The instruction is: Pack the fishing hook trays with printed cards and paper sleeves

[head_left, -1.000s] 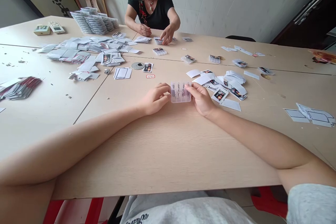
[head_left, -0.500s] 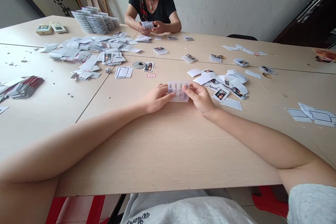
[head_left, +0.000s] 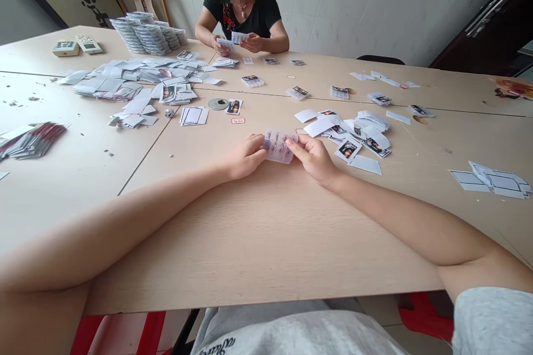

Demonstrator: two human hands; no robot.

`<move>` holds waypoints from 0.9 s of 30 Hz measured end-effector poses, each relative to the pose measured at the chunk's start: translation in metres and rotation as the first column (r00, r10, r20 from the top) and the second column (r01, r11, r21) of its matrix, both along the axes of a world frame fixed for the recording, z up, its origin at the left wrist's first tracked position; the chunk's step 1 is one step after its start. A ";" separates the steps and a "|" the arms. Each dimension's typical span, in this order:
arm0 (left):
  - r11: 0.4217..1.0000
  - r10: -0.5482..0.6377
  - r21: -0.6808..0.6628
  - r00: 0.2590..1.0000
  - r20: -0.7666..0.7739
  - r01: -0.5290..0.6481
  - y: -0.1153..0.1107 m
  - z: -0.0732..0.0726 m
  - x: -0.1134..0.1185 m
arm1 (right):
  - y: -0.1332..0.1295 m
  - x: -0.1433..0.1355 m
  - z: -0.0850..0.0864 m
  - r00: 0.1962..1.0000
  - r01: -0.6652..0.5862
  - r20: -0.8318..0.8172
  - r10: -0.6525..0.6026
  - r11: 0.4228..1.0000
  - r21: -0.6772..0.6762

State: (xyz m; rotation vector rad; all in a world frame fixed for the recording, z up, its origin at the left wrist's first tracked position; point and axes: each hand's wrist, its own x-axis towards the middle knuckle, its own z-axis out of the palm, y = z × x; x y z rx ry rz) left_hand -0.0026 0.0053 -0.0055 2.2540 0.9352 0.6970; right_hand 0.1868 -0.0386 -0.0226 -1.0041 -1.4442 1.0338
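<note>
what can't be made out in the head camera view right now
Head view:
Clear box: right end partly covered by the right hand.
Red-edged labels: print too small to read.
Loose card pile: lower cards hidden under upper ones.
White card at far left: cut off by the picture edge.

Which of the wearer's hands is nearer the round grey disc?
Left: the left hand is below and slightly right of the round grey disc in view; the right hand is farther right.
</note>
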 end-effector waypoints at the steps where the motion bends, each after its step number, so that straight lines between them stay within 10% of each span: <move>1: 1.000 0.000 -0.022 1.000 0.007 0.001 0.000 0.000 0.000 | 0.000 0.000 0.000 1.000 -0.005 -0.013 0.005 1.000 -0.010; 11: 0.889 0.387 -0.410 0.818 0.426 -0.206 0.015 -0.005 -0.002 | 0.008 0.004 -0.002 0.970 0.041 -0.229 -0.087 0.979 -0.199; 21: 0.972 -0.025 -0.224 0.984 0.176 0.065 -0.003 0.005 -0.001 | 0.005 0.003 0.000 0.978 0.008 -0.206 -0.043 0.985 -0.170; 27: 0.991 -0.035 -0.128 0.999 0.007 0.035 -0.009 0.008 -0.001 | 0.003 0.004 0.002 0.991 -0.074 -0.119 0.063 0.994 -0.084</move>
